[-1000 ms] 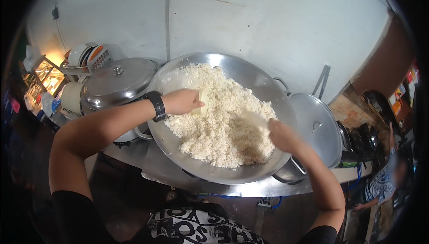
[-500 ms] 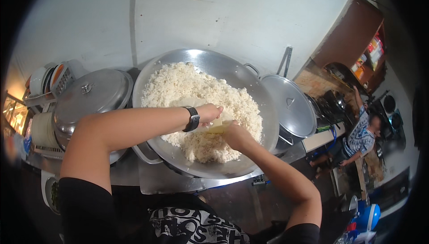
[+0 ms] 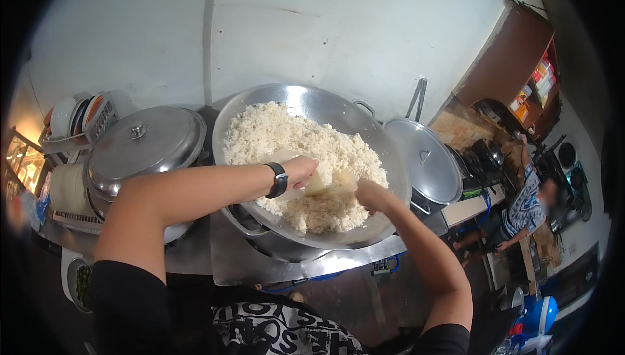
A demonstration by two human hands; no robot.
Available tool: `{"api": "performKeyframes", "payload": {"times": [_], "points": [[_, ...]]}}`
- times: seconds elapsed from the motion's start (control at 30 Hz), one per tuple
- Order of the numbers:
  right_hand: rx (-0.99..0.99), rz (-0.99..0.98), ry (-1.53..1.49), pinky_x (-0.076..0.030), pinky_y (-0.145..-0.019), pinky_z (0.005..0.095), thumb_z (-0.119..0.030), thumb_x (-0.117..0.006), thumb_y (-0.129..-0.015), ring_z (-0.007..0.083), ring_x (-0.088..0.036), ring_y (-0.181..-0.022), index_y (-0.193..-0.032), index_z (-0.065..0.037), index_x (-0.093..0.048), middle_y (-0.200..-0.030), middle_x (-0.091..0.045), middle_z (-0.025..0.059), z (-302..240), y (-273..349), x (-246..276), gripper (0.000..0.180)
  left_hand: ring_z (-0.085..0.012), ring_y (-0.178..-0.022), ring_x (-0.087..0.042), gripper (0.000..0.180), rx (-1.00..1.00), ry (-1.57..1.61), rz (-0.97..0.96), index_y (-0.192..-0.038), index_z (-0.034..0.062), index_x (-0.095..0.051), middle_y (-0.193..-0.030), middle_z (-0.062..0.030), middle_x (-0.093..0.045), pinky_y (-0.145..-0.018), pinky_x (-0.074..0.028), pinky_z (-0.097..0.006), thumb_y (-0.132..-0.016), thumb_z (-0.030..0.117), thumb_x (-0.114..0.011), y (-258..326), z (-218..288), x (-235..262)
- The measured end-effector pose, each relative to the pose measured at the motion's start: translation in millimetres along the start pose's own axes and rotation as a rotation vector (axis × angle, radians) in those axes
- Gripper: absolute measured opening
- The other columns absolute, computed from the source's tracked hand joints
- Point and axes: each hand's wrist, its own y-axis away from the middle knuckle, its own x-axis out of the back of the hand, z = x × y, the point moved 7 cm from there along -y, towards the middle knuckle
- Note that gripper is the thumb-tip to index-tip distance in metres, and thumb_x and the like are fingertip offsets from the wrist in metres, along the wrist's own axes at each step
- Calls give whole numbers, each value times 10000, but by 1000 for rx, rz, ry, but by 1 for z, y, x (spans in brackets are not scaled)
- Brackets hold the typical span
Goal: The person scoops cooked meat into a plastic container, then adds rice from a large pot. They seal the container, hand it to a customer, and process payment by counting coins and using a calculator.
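A broad metal wok holds a large heap of cooked white rice. My left hand, with a dark watch at its wrist, is closed over the rice on a pale yellowish, partly see-through piece. It looks like a plastic scoop or plate, but the hand and rice hide its full shape. On the right side of the heap, my right hand is closed with fingers curled down. A second pale piece shows beside its fingers, blurred against the rice.
A lidded metal pot stands left of the wok, near a rack of plates. Another lidded pan sits to the right. A bowl of greens is at lower left. Another person stands at far right.
My right hand has moved right, away from the left hand. The pale pieces, close together before, now show apart. The whole view has shifted slightly.
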Motion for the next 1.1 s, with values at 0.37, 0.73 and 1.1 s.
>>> {"api": "performKeyframes", "payload": {"times": [0.37,0.73,1.1], "points": [[288,411,554,-546,-847,475,-58,-498,-891,390,-627,-1098,-1471,78,-250,-1214,-598,264,-60,28,-7,645,-142,-525,-352,304,-79,498,210,-627,169,-397,-566,27,-345,-586,-379,-323,-886,262,-525,20,20,8],[507,317,-201,-515,-738,407,-250,-551,-998,333,-673,-783,-1362,-184,-589,-881,-695,201,-62,51,69,372,-114,-525,-343,281,-170,733,272,-651,162,-376,-565,55,-311,-598,-406,-323,-884,212,-523,62,50,14],[591,365,24,-518,-776,427,-239,-555,-966,370,-666,-815,-1243,-153,-679,-905,-682,241,-33,3,45,316,-111,-521,-383,155,-56,548,260,-763,125,-474,-605,48,-396,-573,-414,-294,-907,171,-510,38,29,-4]]}}
